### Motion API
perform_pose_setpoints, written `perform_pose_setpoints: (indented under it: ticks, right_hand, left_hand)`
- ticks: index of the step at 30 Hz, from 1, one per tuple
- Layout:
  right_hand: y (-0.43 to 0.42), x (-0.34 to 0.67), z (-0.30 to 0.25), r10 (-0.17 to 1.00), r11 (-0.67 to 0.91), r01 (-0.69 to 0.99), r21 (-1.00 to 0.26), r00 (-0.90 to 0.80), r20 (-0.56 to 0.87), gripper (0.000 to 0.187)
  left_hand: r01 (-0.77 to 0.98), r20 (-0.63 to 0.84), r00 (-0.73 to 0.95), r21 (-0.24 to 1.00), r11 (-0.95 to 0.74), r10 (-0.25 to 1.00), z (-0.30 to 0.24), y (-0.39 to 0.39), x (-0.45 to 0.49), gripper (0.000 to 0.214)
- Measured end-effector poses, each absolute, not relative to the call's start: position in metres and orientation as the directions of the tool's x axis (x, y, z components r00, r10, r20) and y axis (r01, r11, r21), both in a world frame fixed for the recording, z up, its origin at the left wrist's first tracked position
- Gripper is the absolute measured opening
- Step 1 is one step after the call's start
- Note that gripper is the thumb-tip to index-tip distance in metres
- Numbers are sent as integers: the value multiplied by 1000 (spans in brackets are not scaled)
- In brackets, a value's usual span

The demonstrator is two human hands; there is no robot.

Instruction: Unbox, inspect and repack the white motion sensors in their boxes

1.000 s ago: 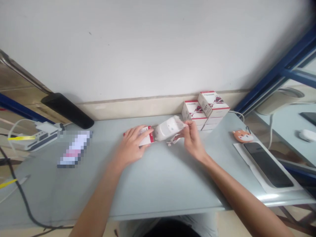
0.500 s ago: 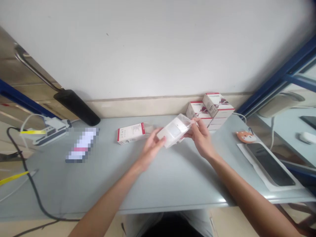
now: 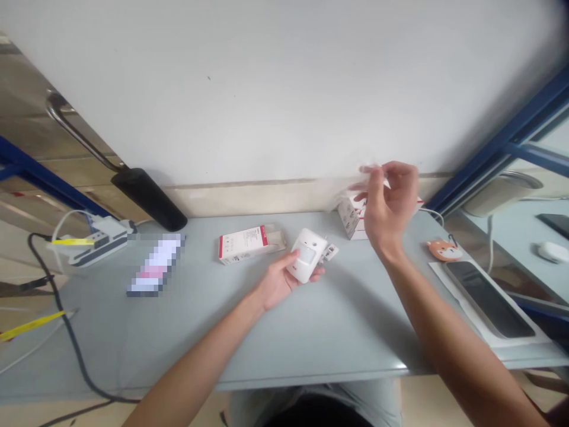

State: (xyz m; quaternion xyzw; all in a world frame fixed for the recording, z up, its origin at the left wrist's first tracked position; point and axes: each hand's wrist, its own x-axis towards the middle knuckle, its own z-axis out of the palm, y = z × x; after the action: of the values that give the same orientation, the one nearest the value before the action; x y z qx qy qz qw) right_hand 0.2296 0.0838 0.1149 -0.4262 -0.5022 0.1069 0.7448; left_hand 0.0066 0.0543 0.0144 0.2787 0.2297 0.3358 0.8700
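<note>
My left hand (image 3: 280,279) is closed around a white motion sensor (image 3: 306,255), thumb on its front and fingers underneath. A small printed piece (image 3: 329,253) sticks out beside the sensor's right edge. My right hand (image 3: 391,201) is raised in front of the stacked boxes, its fingers pinched on a clear plastic bag (image 3: 341,198) that is smeared by motion. Left of the sensor lies an opened red-and-white box (image 3: 242,244) on its side, with a clear flap at its right end.
Behind my right hand stand red-and-white boxes (image 3: 349,220), partly hidden. On the right are a fox-faced case (image 3: 444,249) and a phone (image 3: 489,299) on a white sheet. On the left lie a blurred-out phone (image 3: 155,264), a power strip (image 3: 102,243) and a black padded post (image 3: 149,198).
The sensor has come out of the clear bag and is in my left hand alone. My right hand has moved up and right, taking the bag with it.
</note>
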Motion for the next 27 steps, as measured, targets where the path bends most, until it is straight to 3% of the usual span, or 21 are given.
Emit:
perform_pose_setpoints:
  ticks: [1,3,6,9,12,15,17,20,23,27]
  right_hand:
    - [89,232,107,569,615,286,-735,485,664,22]
    - [98,235,83,656,549,286,-786,435,617,27]
    - [105,236,39,870,239,281,-929,362,334,36]
    - [103,232,9,925,114,333,-936,308,222,53]
    - [93,226,8,912,135,440,-888,296,286,70]
    - [76,219,23,914,227,517,-826,179,364,58]
    - [65,214,33,977,153,385,-910,79,198,47]
    - [50,207,40,982,-148,2,-989,-120,-147,50]
    - [43,201,40,959,-265,-215,-940,-159,-234,48]
    - [42,200,38,973,-232,-201,-952,-26,-231,40]
  left_hand:
    - [-475,-200,662,633,611,722,16,56,5,40]
    - [-506,-156,660,631,588,735,18,58,2,44]
    - [-523,-142,647,631,572,749,23,60,0,46]
    - [-543,-182,632,590,598,754,26,61,2,47]
    - [-556,-195,621,573,603,759,29,59,5,47]
    - [-557,-198,602,590,584,774,27,57,7,45]
    - [-536,-198,600,619,573,775,23,55,9,46]
    - [-491,-162,612,690,533,774,16,51,10,45]
    - [-456,-131,633,734,504,763,11,48,11,43]
    - [-386,-125,652,794,469,748,11,49,10,44]
